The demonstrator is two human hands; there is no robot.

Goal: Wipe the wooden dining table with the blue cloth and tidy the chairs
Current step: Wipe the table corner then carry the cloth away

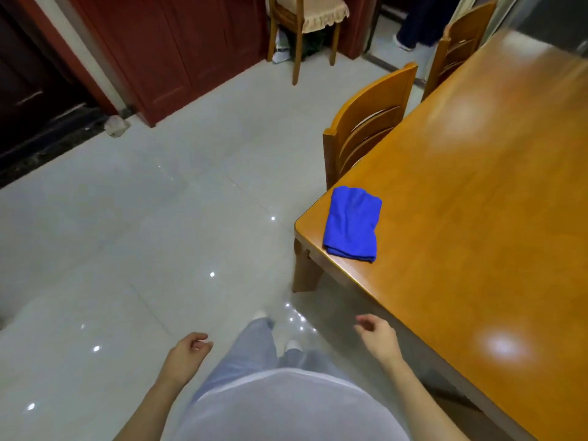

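- At the near corner of the tabletop (477, 202), the blue cloth (351, 225) lies folded into a thick pad. Its near edge is close to the rim, it sits wholly on the wood, and neither hand touches it.
- Left hand (187, 351): hangs at the person's side above the floor (143, 233), fingers loosely curled, holding nothing.
- Right hand (377, 337): hangs just beside the tabletop's long edge, well short of the cloth, fingers loosely curled, likewise holding nothing.
- Handling, judged from appearance: the cloth looks soft, light and limp, a plush weave in several layers. It should neither slip from a grasp nor suffer from a firm one.
- Where to take hold: lifted by one corner, the cloth would probably fall open. A hold across the whole pad, thumb under the near fold and fingers on top, seems the better choice. A flat palm pressed on it would also serve to begin wiping.
- Surface: the lacquered wood is glossy and reflects the lamps, so the pad will likely glide easily.
- Chairs: one wooden chair (366, 122) stands pushed in at the table's side just beyond the cloth, and a second chair (461, 43) stands farther along. A third chair (299, 43), with a frilled cushion cover (318, 11), stands apart by the red-brown doors (178, 52).
- Writing: no brand, label or lettering can be read on cloth, furniture or doors.
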